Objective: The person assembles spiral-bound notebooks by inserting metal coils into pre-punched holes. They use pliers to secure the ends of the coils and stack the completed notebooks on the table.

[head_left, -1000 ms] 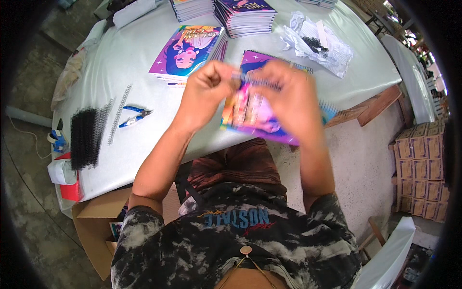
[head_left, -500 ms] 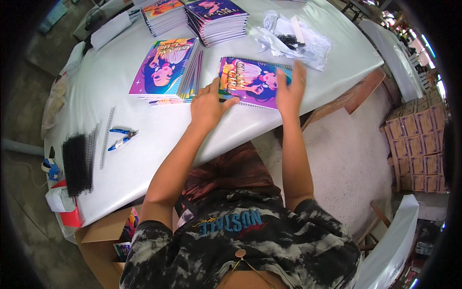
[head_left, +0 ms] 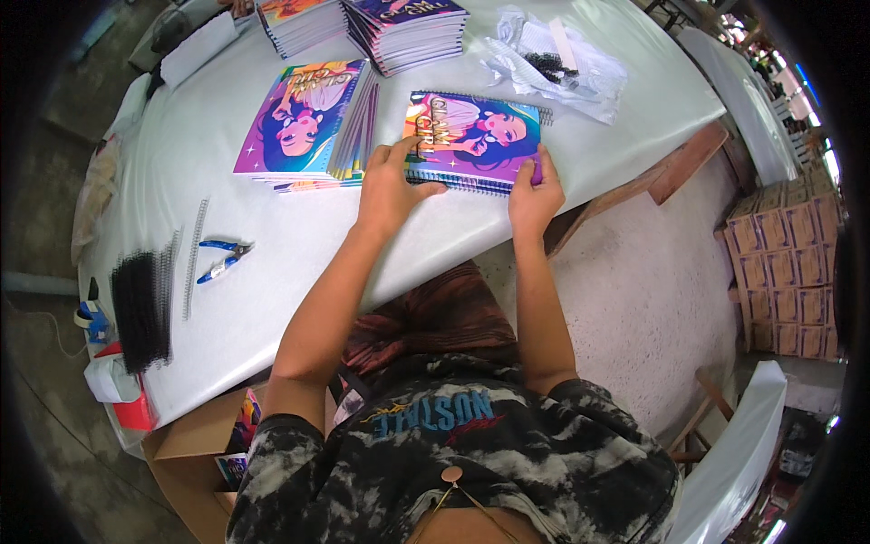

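Observation:
A spiral notebook (head_left: 480,136) with a bright illustrated purple cover lies in front of me. Wire coil shows along both its far and near edges, so another notebook may lie under it. My left hand (head_left: 390,186) rests at its left edge, the thumb stretched toward the near edge and fingertips touching the cover. At the near right corner, my right hand (head_left: 536,192) has its fingers and thumb closed on the notebook. Just left of my left hand stands a pile of similar notebooks (head_left: 304,127), some with their coil sides fanned out.
Taller notebook stacks (head_left: 408,45) stand at the back. Crumpled white wrap (head_left: 589,86) with black coil pieces lies to the right. Blue-handled pliers (head_left: 222,258), a loose wire coil (head_left: 194,263) and a heap of black coils (head_left: 143,308) lie left. An open carton (head_left: 190,444) sits below the table.
My right hand has come from above the notebook's right side down to its near right corner and closed there. The notebook has shifted slightly left and away; my left hand stays beside it.

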Motion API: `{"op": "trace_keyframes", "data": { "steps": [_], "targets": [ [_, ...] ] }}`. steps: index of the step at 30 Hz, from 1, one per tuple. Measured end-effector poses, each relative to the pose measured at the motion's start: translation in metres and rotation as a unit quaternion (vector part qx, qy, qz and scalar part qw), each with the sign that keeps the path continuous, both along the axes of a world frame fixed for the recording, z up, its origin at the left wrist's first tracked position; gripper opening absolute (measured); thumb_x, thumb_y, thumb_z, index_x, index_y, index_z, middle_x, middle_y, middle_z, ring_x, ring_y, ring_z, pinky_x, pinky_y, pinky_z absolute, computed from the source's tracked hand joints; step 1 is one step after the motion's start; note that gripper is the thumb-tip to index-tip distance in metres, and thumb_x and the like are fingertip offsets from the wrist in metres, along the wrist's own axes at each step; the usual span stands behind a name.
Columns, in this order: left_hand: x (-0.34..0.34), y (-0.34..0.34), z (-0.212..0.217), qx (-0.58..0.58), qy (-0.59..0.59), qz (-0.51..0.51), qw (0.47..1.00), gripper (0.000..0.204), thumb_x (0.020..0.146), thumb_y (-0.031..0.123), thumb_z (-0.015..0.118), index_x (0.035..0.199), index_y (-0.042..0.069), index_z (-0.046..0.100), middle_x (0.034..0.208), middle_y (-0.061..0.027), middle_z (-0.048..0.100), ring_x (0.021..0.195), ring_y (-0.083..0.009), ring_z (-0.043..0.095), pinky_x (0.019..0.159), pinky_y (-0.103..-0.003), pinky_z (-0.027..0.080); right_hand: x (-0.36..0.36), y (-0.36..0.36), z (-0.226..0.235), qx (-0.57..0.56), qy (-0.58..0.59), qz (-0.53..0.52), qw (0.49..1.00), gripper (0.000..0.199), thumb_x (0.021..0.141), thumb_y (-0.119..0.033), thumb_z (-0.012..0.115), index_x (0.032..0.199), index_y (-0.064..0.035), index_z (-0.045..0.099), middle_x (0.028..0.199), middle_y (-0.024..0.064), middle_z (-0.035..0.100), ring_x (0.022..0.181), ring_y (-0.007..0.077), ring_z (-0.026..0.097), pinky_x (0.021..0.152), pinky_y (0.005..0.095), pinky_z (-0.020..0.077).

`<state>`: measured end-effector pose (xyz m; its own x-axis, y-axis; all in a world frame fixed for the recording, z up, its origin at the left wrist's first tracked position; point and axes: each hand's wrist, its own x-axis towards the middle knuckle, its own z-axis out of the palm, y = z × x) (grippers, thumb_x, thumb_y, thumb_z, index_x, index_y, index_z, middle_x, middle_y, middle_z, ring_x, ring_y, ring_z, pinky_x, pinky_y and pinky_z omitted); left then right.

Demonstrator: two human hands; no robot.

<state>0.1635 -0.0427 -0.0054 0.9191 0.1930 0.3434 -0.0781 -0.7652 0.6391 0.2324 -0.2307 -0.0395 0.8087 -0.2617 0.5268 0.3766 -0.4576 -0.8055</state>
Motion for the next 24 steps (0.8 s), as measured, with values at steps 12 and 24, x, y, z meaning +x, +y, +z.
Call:
{"op": "trace_keyframes", "data": {
  "steps": [12, 24],
  "targets": [
    [-0.073, 0.077, 0.065, 0.304, -0.042, 0.099, 0.947, 0.059, 0.072, 0.009, 0.068, 0.127, 0.008, 0.045, 0.12, -0.0177, 0.049, 0.112, -0.0291, 0.046, 0.093, -0.039, 0.039, -0.023, 0.0, 0.015, -0.071, -0.163, -0.069, 0.982, 0.045, 0.082, -0.011, 0.051, 0.123, 0.0057, 0.041, 0.119, 0.0259, 0.047, 0.107, 0.0375, 0.048, 0.093, 0.0439, 0.0342],
    [-0.214, 0.092, 0.097, -0.169, 0.034, 0.057, 0.983, 0.019, 0.088, 0.014, 0.055, 0.097, -0.001, 0.061, 0.086, -0.0108, 0.065, 0.078, -0.0132, 0.055, 0.074, -0.028, 0.044, -0.089, 0.048, 0.065, 0.219, 0.209, 0.665, 0.683, 0.027, 0.07, -0.001, 0.072, 0.096, 0.003, 0.062, 0.092, 0.0109, 0.066, 0.084, 0.0141, 0.061, 0.078, 0.0283, 0.0475]
  ]
}}
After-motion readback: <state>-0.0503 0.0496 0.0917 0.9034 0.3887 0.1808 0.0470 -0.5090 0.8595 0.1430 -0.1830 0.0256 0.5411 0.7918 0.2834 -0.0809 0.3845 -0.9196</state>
